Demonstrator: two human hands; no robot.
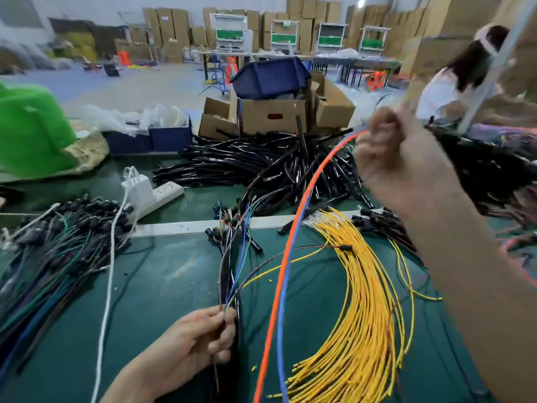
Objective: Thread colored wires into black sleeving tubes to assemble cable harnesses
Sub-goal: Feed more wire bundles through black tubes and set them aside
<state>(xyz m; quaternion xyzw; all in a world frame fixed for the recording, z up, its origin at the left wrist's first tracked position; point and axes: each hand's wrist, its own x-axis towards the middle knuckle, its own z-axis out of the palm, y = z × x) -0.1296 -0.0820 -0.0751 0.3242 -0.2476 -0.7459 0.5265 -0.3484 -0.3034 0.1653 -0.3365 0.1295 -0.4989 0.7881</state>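
A green bag fills the upper left of the frame; below it, at the left edge of the green worktop, lies a heap of dark leads with black connectors; a white cord runs down from a white power strip just right of that heap. At the lower centre the left grip is closed, thumb and fingers pinching a thin wire bunch whose blue, green and yellow strands rise from the fingertips towards mid-frame. Above, in the centre, a pile of black sleeving tubes lies on the worktop in front of cardboard boxes; a blue bin sits on top of them. An orange wire and a blue wire arc side by side from the bottom edge to the upper right; there the blurred right grip is raised, fingers curled round their upper ends. Yellow wires fan across the lower right; a person in white sits at the upper right.
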